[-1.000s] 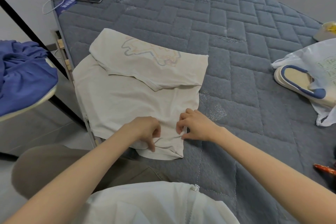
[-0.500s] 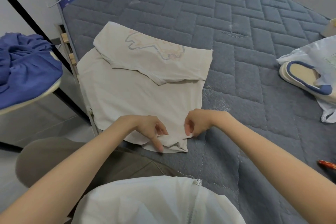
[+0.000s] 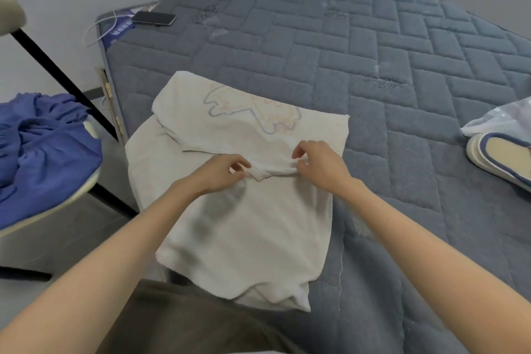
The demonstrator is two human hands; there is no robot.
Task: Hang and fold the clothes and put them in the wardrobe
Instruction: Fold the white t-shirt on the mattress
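We are mid-fold on the shirt (image 3: 244,233), which lies flat on the near left corner of the mattress (image 3: 373,66), its left side reaching past the edge. Our left hand (image 3: 221,174) and right hand (image 3: 319,164) each pinch the lower edge of the part already folded down, close together at the middle. Next, we judge, that edge needs straightening, then the shirt needs halving again. Half a second ago both hands pinched the near hem; they have since moved up.

Count: 1 cream T-shirt (image 3: 238,224), 1 blue garment (image 3: 43,146), 1 phone (image 3: 153,19) (plus 1 cable (image 3: 97,34)), 1 slipper (image 3: 500,158), 1 plastic bag (image 3: 500,119), 2 hands: left hand (image 3: 218,172), right hand (image 3: 321,164)
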